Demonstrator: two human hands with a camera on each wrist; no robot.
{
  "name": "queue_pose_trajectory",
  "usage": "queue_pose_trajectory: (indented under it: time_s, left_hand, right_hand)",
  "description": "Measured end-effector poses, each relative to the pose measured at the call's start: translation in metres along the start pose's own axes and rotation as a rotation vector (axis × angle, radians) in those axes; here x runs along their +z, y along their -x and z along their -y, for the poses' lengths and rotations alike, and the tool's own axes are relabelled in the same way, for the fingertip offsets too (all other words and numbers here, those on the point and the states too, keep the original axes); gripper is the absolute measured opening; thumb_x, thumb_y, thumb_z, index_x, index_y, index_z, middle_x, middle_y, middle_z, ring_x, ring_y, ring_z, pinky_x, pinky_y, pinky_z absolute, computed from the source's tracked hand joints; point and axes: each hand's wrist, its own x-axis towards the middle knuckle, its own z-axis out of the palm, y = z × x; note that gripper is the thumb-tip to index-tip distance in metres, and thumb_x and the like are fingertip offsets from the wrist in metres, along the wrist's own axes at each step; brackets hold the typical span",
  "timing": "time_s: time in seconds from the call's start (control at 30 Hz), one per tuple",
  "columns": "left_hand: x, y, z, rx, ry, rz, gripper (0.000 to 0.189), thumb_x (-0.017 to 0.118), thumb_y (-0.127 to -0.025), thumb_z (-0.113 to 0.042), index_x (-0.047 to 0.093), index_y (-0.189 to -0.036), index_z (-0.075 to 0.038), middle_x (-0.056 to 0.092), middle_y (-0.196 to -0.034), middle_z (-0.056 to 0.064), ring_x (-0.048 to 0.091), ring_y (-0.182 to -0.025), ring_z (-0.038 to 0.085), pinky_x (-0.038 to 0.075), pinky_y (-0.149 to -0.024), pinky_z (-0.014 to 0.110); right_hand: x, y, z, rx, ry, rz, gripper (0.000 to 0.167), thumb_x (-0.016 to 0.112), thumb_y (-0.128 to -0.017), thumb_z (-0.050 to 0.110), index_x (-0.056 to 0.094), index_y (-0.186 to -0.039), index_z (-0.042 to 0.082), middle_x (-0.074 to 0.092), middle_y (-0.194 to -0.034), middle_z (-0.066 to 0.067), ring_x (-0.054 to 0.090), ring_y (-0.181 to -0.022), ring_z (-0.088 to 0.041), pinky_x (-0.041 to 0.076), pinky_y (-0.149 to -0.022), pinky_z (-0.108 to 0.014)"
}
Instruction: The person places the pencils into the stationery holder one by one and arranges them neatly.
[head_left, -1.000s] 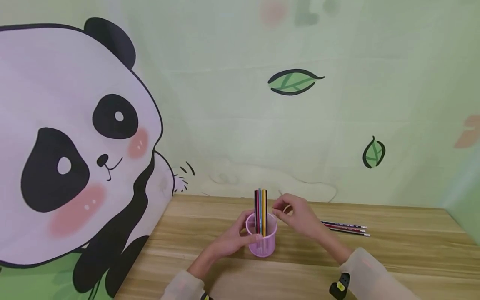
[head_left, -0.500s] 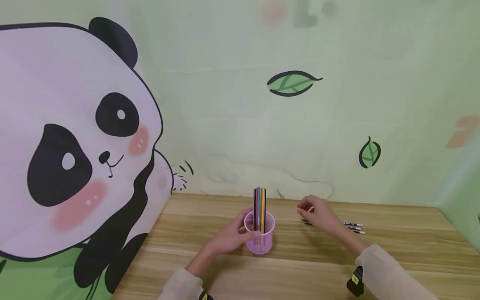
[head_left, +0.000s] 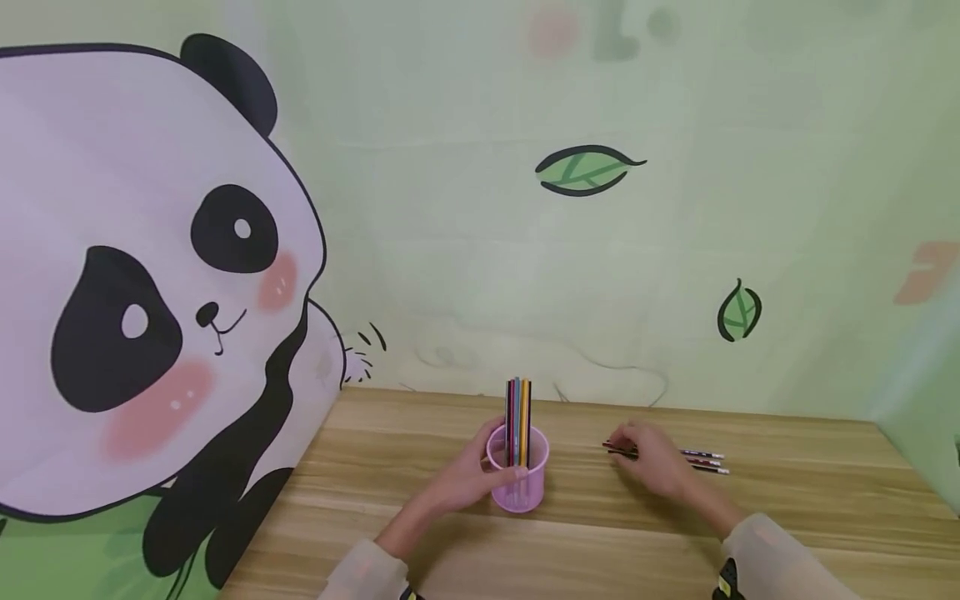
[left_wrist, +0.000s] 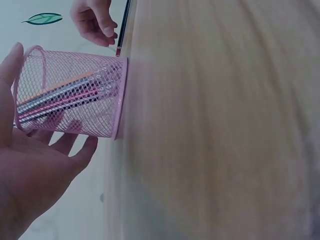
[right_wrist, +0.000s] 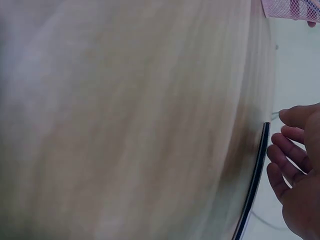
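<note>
A pink mesh pencil cup (head_left: pixel 534 487) stands upright on the wooden table, with several pencils (head_left: pixel 517 408) in dark, red, blue and yellow leaning inside. My left hand (head_left: pixel 461 482) holds the cup from its left, thumb at the front; the left wrist view shows the fingers around the mesh cup (left_wrist: pixel 70 57). To the right, my right hand (head_left: pixel 654 460) hovers low over a few loose pencils (head_left: pixel 708 470) with white eraser ends. In the right wrist view its fingers are loosely bent beside a dark pencil (right_wrist: pixel 256 175), with nothing seen between them.
The wooden table (head_left: pixel 600 550) meets a pale green cloth backdrop (head_left: pixel 450 250) at its back edge. A large panda (head_left: pixel 247 150) is printed on the left, with leaves farther right. Wrist-worn devices (head_left: pixel 726 581) sit at both sleeves.
My right hand has moved right from beside the cup and lowered to the loose pencils. My left hand and the cup have stayed nearly in place.
</note>
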Motion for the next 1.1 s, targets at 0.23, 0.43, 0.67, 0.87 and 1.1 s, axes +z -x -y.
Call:
queue_pose_trajectory:
  time_s: [0.23, 0.43, 0.67, 0.87, 1.1]
  left_hand:
    - [-0.006, -0.004, -0.002, 0.022, -0.011, 0.033, 0.076, 0.077, -0.098, -0.028, 0.034, -0.16, -0.019, 0.055, -0.151, 0.013, 0.056, -0.135, 0.029, 0.046, -0.115, 0.048]
    - [-0.006, -0.006, 0.002, 0.028, -0.013, 0.038, 0.074, 0.078, -0.098, -0.027, 0.035, -0.158, -0.017, 0.057, -0.147, 0.011, 0.057, -0.133, 0.027, 0.047, -0.115, 0.047]
    - [-0.004, -0.002, 0.003, 0.018, -0.007, 0.048, 0.076, 0.078, -0.097, -0.03, 0.034, -0.158, -0.02, 0.056, -0.148, 0.009, 0.058, -0.131, 0.026, 0.047, -0.112, 0.045]
    - [-0.002, -0.004, 0.004, 0.026, 0.01, 0.061, 0.076, 0.077, -0.097, -0.028, 0.033, -0.159, -0.02, 0.056, -0.147, 0.01, 0.058, -0.131, 0.026, 0.048, -0.112, 0.045]
    - [-0.003, -0.002, 0.004, 0.02, 0.014, 0.056, 0.076, 0.077, -0.097, -0.027, 0.033, -0.159, -0.019, 0.058, -0.146, 0.012, 0.059, -0.131, 0.028, 0.048, -0.112, 0.047]
  right_hand:
    - [-0.001, 0.001, -0.002, 0.035, 0.021, 0.013, 0.011, 0.081, -0.093, 0.007, 0.076, -0.103, 0.006, 0.067, -0.097, 0.0, 0.066, -0.091, -0.017, 0.06, -0.083, -0.043]
    - [0.0, 0.001, -0.002, 0.027, 0.018, 0.046, 0.008, 0.078, -0.093, 0.003, 0.074, -0.093, 0.009, 0.062, -0.091, 0.003, 0.058, -0.083, -0.011, 0.055, -0.073, -0.033]
    - [0.005, 0.004, -0.003, 0.04, -0.005, 0.072, 0.013, 0.079, -0.093, 0.003, 0.073, -0.09, 0.014, 0.06, -0.09, 0.004, 0.055, -0.083, -0.011, 0.052, -0.072, -0.031]
    - [0.006, 0.009, -0.009, 0.084, -0.075, 0.052, 0.009, 0.079, -0.095, 0.006, 0.074, -0.092, 0.013, 0.061, -0.092, 0.006, 0.058, -0.086, -0.011, 0.053, -0.075, -0.03]
    - [0.007, 0.008, -0.011, 0.089, -0.131, 0.039, 0.009, 0.079, -0.095, 0.006, 0.074, -0.092, 0.014, 0.064, -0.093, 0.005, 0.06, -0.087, -0.01, 0.054, -0.075, -0.028]
